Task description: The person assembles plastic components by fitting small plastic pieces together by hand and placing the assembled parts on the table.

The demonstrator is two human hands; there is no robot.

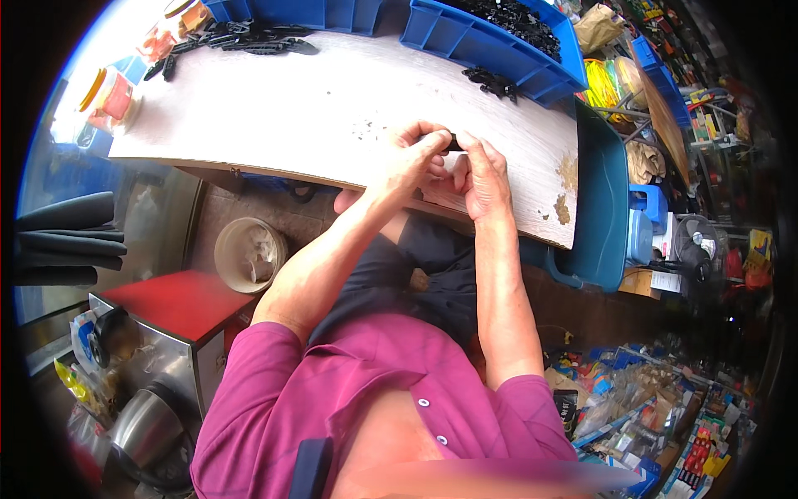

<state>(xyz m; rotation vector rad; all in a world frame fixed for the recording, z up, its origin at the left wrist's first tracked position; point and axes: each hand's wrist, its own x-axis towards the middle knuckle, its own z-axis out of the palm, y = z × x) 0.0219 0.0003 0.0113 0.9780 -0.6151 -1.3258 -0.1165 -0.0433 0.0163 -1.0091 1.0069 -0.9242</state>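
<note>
Above the table's near edge, my left hand (pixel 419 151) and my right hand (pixel 485 173) are close together. Both pinch one small black part (pixel 454 143) between thumbs and fingers; its exact kind cannot be made out, and most of it is covered. Just beyond my right hand, a small heap of black parts (pixel 492 83) lies on the pale wooden tabletop (pixel 274 108). More long black pieces (pixel 241 38) are piled at the table's far left.
A blue bin (pixel 499 48) of black parts stands at the back, beside another blue bin (pixel 332 15). Right of the table is a teal plastic chair (pixel 603 200). Below its left edge are a whitish bucket (pixel 241 258) and a red-topped cabinet (pixel 179 301). A clear jar (pixel 115 100) stands far left.
</note>
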